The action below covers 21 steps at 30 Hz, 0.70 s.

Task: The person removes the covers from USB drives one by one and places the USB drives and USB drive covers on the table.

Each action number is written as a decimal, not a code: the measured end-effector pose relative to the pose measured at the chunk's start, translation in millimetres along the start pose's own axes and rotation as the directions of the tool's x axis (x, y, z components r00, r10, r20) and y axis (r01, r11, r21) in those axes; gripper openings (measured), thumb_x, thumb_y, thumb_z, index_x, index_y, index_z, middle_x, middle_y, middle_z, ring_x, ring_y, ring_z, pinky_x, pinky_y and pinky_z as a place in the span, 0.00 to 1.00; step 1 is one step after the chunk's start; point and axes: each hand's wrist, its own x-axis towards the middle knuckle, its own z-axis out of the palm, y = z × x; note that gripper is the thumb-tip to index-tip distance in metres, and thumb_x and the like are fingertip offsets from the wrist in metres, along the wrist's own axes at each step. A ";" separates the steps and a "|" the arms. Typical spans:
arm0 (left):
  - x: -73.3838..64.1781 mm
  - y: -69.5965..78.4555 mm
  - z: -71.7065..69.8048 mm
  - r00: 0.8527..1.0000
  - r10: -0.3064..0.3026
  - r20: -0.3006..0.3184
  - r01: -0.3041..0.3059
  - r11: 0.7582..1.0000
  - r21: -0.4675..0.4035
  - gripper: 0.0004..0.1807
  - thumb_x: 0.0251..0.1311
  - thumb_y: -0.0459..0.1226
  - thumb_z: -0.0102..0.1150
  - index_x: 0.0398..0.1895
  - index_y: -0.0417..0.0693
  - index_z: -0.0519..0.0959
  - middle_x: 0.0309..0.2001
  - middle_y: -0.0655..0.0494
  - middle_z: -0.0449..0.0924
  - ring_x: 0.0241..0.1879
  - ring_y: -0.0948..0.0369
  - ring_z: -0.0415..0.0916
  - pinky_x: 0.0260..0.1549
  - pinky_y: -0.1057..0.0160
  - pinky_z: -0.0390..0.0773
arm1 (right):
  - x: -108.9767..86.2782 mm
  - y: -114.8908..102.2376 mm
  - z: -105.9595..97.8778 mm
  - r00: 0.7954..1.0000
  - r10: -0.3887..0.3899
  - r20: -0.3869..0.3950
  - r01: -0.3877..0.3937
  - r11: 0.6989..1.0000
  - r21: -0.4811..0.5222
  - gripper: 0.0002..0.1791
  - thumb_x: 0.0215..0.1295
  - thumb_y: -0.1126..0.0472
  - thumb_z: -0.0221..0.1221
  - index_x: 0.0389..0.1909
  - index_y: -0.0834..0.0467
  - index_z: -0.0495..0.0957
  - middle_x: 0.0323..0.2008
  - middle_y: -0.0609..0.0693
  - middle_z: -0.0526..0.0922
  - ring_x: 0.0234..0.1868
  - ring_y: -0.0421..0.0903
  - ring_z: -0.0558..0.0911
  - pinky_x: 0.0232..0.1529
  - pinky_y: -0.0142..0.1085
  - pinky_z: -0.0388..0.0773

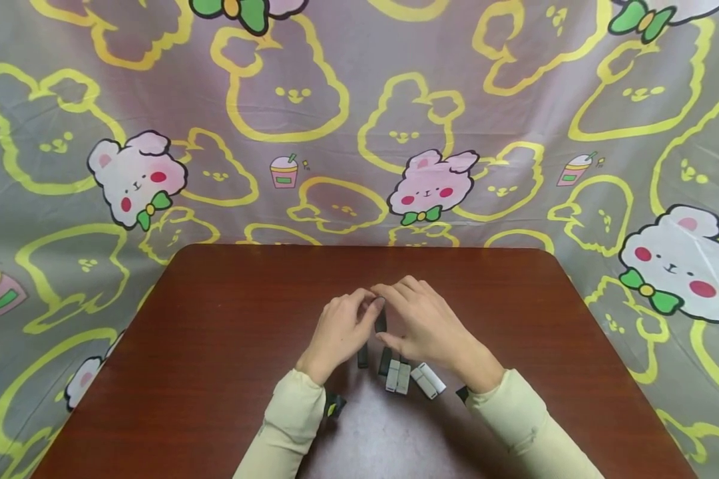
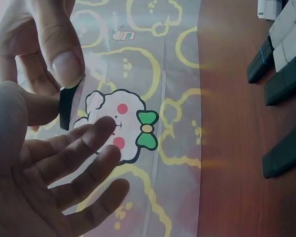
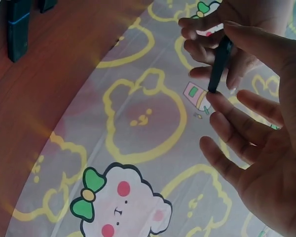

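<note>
A slim black rectangular piece [image 3: 220, 64] stands between the thumb and index fingertip of my right hand [image 1: 428, 319], which pinches it by its two ends. My left hand [image 1: 341, 326] is right beside it, its thumb at the side of the black piece [image 2: 66, 106] and its other fingers spread and slightly bent in the left wrist view. Both hands are raised over the middle of the table, fingertips close together. Below them lie several similar black pieces [image 1: 362, 356], partly hidden by the hands; one black piece [image 3: 18, 32] shows a thin blue line across it.
Nearer to me on the brown table [image 1: 234, 319] lie light grey blocks [image 1: 398, 377], with more grey blocks [image 1: 428, 380] at an angle to their right. A patterned cloth [image 1: 347, 133] hangs behind the table's far edge and along its sides.
</note>
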 end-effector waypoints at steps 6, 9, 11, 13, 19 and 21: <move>0.5 1.1 2.7 1.000 0.016 -0.002 -0.016 0.999 -0.046 0.10 0.73 0.44 0.57 0.37 0.50 0.82 0.18 0.63 0.71 0.17 0.69 0.64 0.21 0.70 0.63 | -2.5 -3.2 2.7 1.000 -0.018 -0.023 0.017 1.000 -0.013 0.42 0.43 0.48 0.80 0.62 0.55 0.75 0.42 0.46 0.83 0.46 0.45 0.78 0.49 0.41 0.78; 0.4 1.6 3.5 1.000 0.020 -0.017 -0.021 0.997 -0.078 0.09 0.72 0.42 0.58 0.38 0.48 0.83 0.18 0.62 0.72 0.16 0.70 0.63 0.20 0.72 0.63 | -3.5 -2.4 5.1 1.000 -0.018 -0.020 0.017 1.000 -0.019 0.42 0.44 0.48 0.79 0.62 0.56 0.75 0.44 0.46 0.84 0.47 0.46 0.79 0.50 0.41 0.79; 0.6 2.0 3.4 0.999 0.023 -0.026 -0.026 0.994 -0.105 0.08 0.71 0.41 0.59 0.40 0.47 0.84 0.19 0.61 0.76 0.16 0.71 0.65 0.20 0.72 0.65 | -4.5 -1.2 7.1 1.000 0.000 -0.016 0.000 1.000 -0.017 0.43 0.45 0.46 0.79 0.62 0.56 0.75 0.46 0.47 0.84 0.48 0.46 0.79 0.50 0.41 0.79; 1.0 2.4 3.1 0.999 0.024 -0.032 -0.028 0.991 -0.129 0.09 0.71 0.40 0.59 0.43 0.45 0.85 0.22 0.59 0.81 0.17 0.71 0.68 0.21 0.72 0.67 | -5.8 0.6 9.2 1.000 0.027 -0.014 -0.027 1.000 -0.012 0.43 0.46 0.43 0.78 0.61 0.57 0.75 0.48 0.48 0.84 0.49 0.47 0.80 0.50 0.42 0.79; 0.3 5.1 1.3 0.999 0.014 -0.039 -0.021 0.981 -0.194 0.09 0.71 0.41 0.60 0.44 0.46 0.83 0.28 0.56 0.88 0.22 0.65 0.78 0.26 0.70 0.73 | -10.9 4.4 14.3 0.993 0.118 0.001 -0.118 0.991 0.061 0.33 0.57 0.41 0.71 0.57 0.57 0.78 0.48 0.50 0.86 0.46 0.47 0.81 0.46 0.43 0.81; -0.2 6.6 0.6 0.999 0.012 -0.043 -0.021 0.977 -0.210 0.08 0.71 0.41 0.59 0.43 0.47 0.83 0.28 0.57 0.89 0.23 0.64 0.79 0.26 0.70 0.74 | -11.9 4.6 15.8 0.989 0.145 0.011 -0.145 0.984 0.099 0.26 0.60 0.43 0.69 0.52 0.56 0.80 0.44 0.49 0.87 0.43 0.46 0.81 0.42 0.41 0.81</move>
